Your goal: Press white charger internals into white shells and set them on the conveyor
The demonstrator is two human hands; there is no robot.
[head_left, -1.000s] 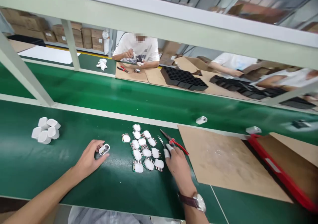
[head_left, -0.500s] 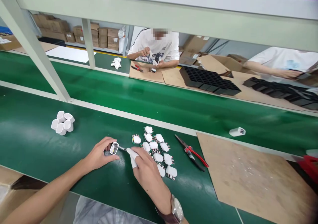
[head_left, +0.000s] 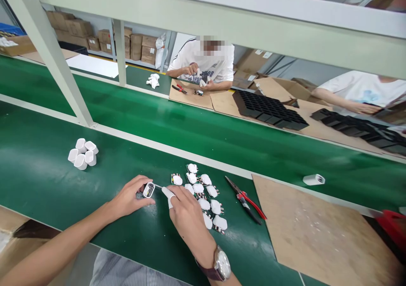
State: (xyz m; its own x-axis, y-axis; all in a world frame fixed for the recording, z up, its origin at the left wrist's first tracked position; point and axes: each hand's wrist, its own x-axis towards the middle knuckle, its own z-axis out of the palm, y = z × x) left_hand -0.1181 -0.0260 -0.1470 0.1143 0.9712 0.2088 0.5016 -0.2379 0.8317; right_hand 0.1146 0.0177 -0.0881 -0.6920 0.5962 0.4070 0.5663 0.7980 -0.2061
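Note:
My left hand [head_left: 135, 196] grips a white plastic charger housing [head_left: 149, 190] between thumb and fingers, its open end towards me with electronic parts visible inside. My right hand [head_left: 187, 212], with white covers on fingertips and a wristwatch, is closed on a thin metal tool [head_left: 158, 186]. The tool's tip reaches the housing's upper right rim; most of it is hidden by the fingers, so its kind is unclear. Just beyond my right hand lie several small circuit boards with white pads [head_left: 205, 204]. A cluster of white housings [head_left: 80, 161] stands upright at the left.
Red-and-black long-nose pliers [head_left: 243, 197] lie right of the boards, beside a cardboard sheet [head_left: 317, 222]. A lone white housing [head_left: 313, 179] lies on the green belt [head_left: 203, 133]. Shelf posts [head_left: 60, 57] rise ahead. Two people work across the belt near black trays [head_left: 269, 108].
The view has shifted slightly. The lone housing on the belt has moved right. My right hand's tool has shifted a little against the housing's rim; both hands keep their hold.

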